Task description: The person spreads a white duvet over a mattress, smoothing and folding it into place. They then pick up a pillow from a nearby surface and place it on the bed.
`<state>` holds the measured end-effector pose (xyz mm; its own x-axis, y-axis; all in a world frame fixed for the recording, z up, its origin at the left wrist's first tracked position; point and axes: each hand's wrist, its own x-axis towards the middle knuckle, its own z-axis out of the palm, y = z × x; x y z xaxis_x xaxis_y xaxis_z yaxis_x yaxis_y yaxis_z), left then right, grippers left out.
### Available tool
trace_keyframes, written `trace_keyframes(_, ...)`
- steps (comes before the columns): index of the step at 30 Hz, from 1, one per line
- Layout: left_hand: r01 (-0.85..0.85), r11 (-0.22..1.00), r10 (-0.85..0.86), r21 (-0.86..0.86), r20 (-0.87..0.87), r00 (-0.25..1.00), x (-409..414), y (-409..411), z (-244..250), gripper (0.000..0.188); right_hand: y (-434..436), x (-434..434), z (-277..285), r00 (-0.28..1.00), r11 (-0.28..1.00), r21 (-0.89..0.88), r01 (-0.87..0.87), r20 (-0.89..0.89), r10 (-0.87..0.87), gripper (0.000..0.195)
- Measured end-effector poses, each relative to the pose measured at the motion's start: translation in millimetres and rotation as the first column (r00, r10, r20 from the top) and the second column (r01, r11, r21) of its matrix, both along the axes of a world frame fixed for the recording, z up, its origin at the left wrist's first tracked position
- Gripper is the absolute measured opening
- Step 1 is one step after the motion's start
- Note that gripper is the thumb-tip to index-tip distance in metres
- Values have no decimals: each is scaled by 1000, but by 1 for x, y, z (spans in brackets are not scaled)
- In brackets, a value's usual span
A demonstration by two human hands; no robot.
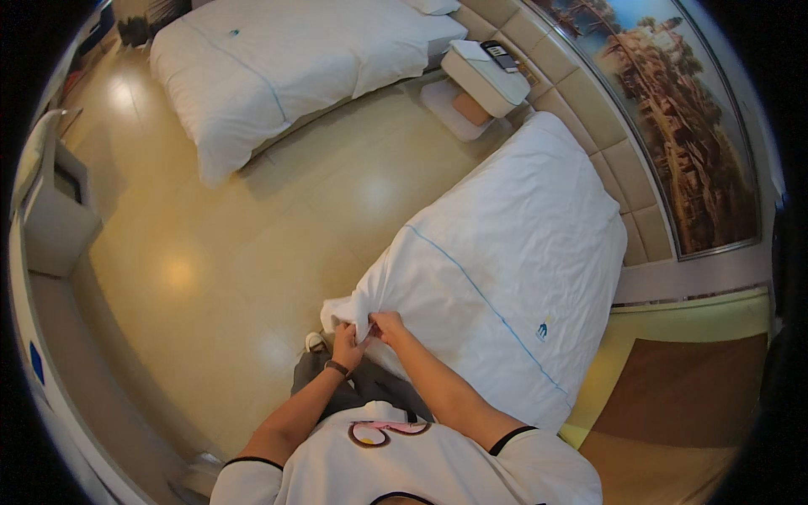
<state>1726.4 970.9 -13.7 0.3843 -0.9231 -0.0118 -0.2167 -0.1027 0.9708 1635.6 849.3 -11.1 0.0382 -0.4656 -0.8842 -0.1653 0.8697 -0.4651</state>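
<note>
A white duvet [530,208] with a thin blue line and a small blue emblem covers the bed before me. At its near left corner, both hands grip the gathered cloth. My left hand [348,348] pinches a fold on the left, with a dark band around that wrist. Just to its right, my right hand [385,326] is closed on the same corner, fingers partly hidden by the fabric. A flap of the duvet bulges out left of the hands, over the floor.
A second bed [303,57] with a white duvet stands across the tiled floor [208,233]. Between the beds is a nightstand [489,79] carrying a dark device. A padded headboard [587,113] and a framed picture [682,139] line the right wall. A cabinet [60,214] stands at left.
</note>
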Motion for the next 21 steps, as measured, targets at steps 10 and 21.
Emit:
trace_keyframes(10, -81, 944, 330, 320, -912, 243, 84, -46, 6, 39, -5, -12, 36, 948, 975, -132, -181, 242, 209, 10)
trace_keyframes(21, -254, 311, 467, 916, 86, 880, 173, -89, -104, 31, -66, -2, -84, 843, 823, -221, -524, -272, 464, 30)
